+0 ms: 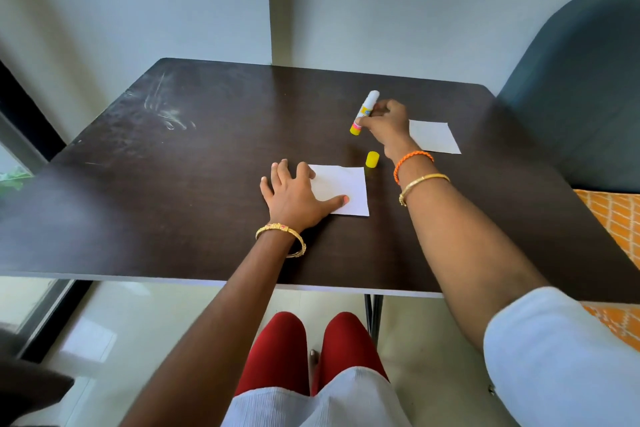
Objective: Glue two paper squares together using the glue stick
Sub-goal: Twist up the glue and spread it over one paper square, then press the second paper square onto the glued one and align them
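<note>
Two hands work over one dark table (173, 184), with two paper squares, one glue stick and one loose cap on it.

Nearest, the left hand (294, 196) lies flat with fingers straight and spread, gripping nothing; its thumb and index finger press the left part of the near paper square (343, 189), which lies flat at the table's centre. A gold bangle (280, 236) circles that wrist.

At about 1 o'clock from this square, just beside its far right corner, the single yellow cap (372, 159) stands on the table.

Farther on, the right arm reaches forward, with one orange thread band (412, 161) and one gold bangle at the wrist. The right hand (388, 125) pinches the glue stick (363, 113) in curled fingers, tilted, its yellow end low, above the table.

At 3 o'clock from that hand lies the second paper square (434, 137), partly hidden by it.
</note>
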